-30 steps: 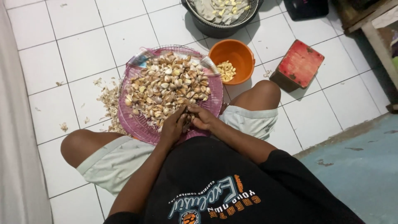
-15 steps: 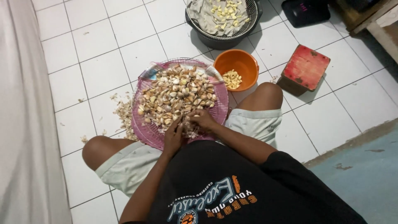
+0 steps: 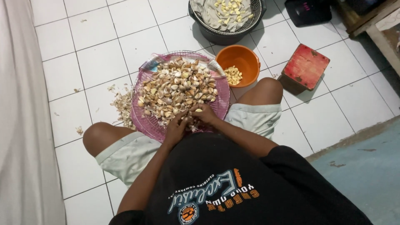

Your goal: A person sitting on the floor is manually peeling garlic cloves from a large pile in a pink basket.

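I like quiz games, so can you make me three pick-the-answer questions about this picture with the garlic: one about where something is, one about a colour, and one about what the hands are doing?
1. Where does the heap of unpeeled garlic cloves lie?
A. in the round pink mesh tray
B. on the red square box
C. in the dark basin

2. What colour is the small round plastic bowl holding peeled cloves?
A. blue
B. orange
C. green

3. What are the left hand and right hand doing?
A. resting on the knees
B. lifting the bowl
C. working together on garlic at the tray's near edge

Answers: 1 A, the heap fills the tray. 2 B, its wall is orange. 3 C, both hands meet there.
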